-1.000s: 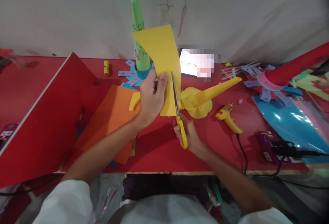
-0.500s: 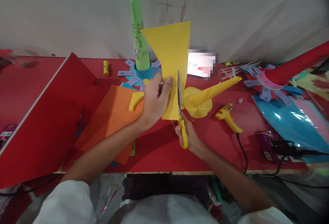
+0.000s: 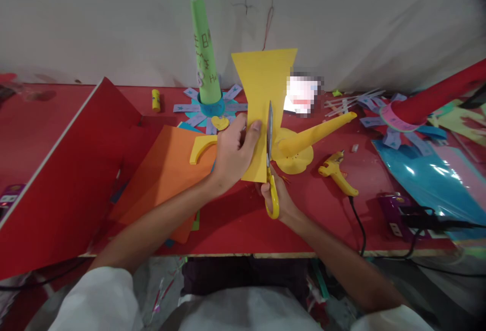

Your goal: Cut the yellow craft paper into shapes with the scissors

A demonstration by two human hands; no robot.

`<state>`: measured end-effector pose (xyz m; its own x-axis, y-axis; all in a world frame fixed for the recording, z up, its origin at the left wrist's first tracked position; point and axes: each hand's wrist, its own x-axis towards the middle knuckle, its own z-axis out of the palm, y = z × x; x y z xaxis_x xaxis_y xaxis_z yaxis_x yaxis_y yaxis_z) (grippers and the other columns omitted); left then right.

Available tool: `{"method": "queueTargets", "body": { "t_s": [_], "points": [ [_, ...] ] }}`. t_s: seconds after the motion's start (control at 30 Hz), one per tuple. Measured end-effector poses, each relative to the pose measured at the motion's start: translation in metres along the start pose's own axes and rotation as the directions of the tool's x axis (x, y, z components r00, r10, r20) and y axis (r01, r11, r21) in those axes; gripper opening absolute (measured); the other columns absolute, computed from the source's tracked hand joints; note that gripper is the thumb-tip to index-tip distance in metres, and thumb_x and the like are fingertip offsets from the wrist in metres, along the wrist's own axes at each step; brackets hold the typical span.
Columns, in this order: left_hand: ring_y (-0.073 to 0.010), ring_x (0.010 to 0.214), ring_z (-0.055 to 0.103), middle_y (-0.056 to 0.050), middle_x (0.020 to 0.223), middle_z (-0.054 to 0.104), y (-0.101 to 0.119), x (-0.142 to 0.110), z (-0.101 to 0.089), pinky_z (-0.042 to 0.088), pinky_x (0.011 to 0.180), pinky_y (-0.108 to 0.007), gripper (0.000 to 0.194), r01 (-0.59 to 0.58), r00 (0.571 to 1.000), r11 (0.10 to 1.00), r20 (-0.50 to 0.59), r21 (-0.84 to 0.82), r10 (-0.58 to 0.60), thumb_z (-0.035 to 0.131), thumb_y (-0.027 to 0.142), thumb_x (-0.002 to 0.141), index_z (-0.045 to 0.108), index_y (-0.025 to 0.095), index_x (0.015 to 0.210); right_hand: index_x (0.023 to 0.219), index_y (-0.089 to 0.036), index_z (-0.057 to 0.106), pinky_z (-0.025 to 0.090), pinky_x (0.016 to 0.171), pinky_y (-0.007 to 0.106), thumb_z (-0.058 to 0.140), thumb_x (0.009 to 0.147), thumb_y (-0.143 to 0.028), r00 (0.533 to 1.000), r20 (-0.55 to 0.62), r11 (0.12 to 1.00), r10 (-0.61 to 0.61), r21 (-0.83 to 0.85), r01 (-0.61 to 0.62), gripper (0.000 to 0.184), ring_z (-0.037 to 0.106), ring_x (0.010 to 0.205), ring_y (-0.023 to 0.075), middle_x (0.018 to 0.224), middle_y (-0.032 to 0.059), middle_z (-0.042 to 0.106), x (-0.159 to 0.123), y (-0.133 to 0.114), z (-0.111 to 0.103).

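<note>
Yellow-handled scissors (image 3: 270,169) sit in the grip of the right hand (image 3: 279,197), fingers clenched through the loops low in the frame, just above the red counter (image 3: 235,219). From that grip the steel blades run almost straight away from the person, up the picture, nearly closed on the sheet and entering the yellow paper (image 3: 264,98) from its lower edge. The paper is held upright and slightly tilted, wide at the top and narrowing toward the bottom, so that its long axis lies close to the line of the blades. The left hand (image 3: 233,154) grasps the sheet on the side of the blades nearer the orange card, thumb on the near face and fingers behind, touching the paper just beside the cut line; it is the hand closer to the sheet's middle, while the right hand stays below the lower edge. Outward from the two hands, an orange card (image 3: 167,179) lies flat to the left, partly under a leaning red board (image 3: 64,179). Behind the paper stands a green cone (image 3: 205,63) topped with a star, ringed by blue strips. To the right lie a yellow cone (image 3: 315,131) on its disc, a yellow glue gun (image 3: 336,171) with a black cord, and, farther off, a shiny blue sheet (image 3: 425,179).
</note>
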<state>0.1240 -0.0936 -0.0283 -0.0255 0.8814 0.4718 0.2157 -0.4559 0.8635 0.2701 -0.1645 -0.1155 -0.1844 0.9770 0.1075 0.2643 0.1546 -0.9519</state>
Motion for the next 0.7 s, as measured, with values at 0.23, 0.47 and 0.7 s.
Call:
{"method": "queueTargets", "body": {
  "t_s": [0.23, 0.47, 0.7],
  "points": [
    [-0.0105, 0.059, 0.037, 0.003, 0.071, 0.042, 0.000, -0.002, 0.001, 0.029, 0.052, -0.028, 0.045, 0.019, 0.999, 1.000, 0.028, -0.016, -0.019, 0.058, 0.055, 0.109, 0.048, 0.022, 0.080, 0.106, -0.026, 0.059, 0.039, 0.052, 0.033, 0.044, 0.095, -0.090, 0.999, -0.030, 0.999, -0.013, 0.051, 0.015, 0.067, 0.045, 0.057, 0.0156, 0.073, -0.0011, 0.056, 0.000, -0.009, -0.005],
    [-0.0100, 0.056, 0.037, 0.003, 0.068, 0.040, -0.002, -0.004, 0.004, 0.028, 0.049, -0.026, 0.051, 0.034, 0.999, 0.998, 0.015, -0.053, -0.033, 0.057, 0.066, 0.107, 0.050, 0.022, 0.081, 0.110, -0.025, 0.062, 0.043, 0.052, 0.030, 0.047, 0.096, -0.087, 1.000, -0.026, 0.999, -0.016, 0.032, 0.017, 0.065, 0.050, 0.059, 0.0159, 0.075, -0.0001, 0.059, 0.000, -0.016, -0.004],
    [-0.0104, 0.055, 0.033, 0.005, 0.066, 0.035, -0.003, -0.006, 0.004, 0.025, 0.048, -0.027, 0.050, 0.076, 0.996, 0.995, 0.041, -0.069, -0.074, 0.057, 0.067, 0.106, 0.048, 0.023, 0.083, 0.098, -0.025, 0.057, 0.042, 0.051, 0.030, 0.047, 0.094, -0.091, 0.999, -0.034, 0.999, -0.003, 0.037, 0.004, 0.067, 0.050, 0.057, 0.0151, 0.073, 0.0006, 0.060, 0.000, -0.018, -0.004]
  ]
}}
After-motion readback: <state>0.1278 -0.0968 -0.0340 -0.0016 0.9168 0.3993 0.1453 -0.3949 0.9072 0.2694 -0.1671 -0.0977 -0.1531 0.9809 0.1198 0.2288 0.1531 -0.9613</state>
